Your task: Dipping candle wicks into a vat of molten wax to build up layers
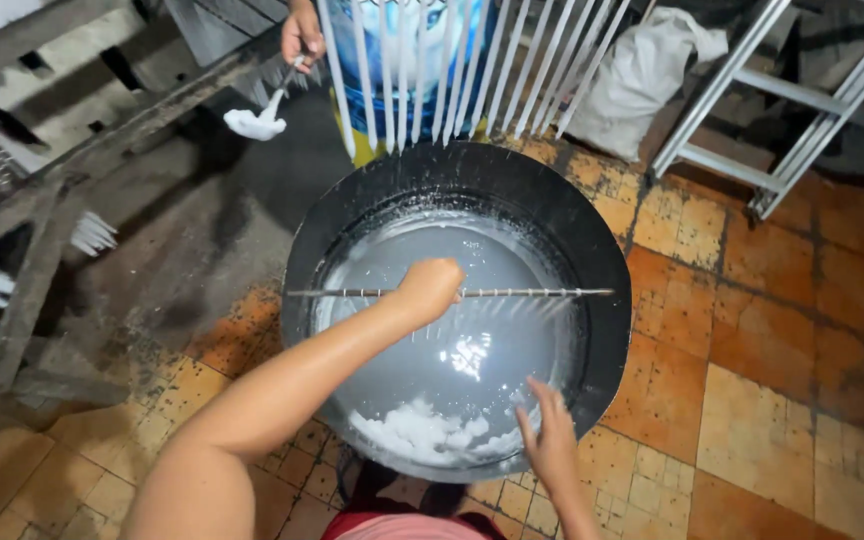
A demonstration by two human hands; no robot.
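Two hands over a black basin [607,300] of milky liquid on the tiled floor [772,400]; left hand [430,287] fisted round a thin rod [512,293] held level across the basin, likely to dip its hanging strands evenly; right hand [550,440] spread at the near rim, above white lumps [422,432]; rack of white sticks [452,70] behind; another person's hand [302,35] with a white-tipped tool [257,122]; ladder [782,100] at right.

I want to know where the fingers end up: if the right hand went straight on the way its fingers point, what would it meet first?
The right hand points up and slightly left over the black basin's near rim. It would probably meet the white clumps or the milky liquid first; depth is unclear.
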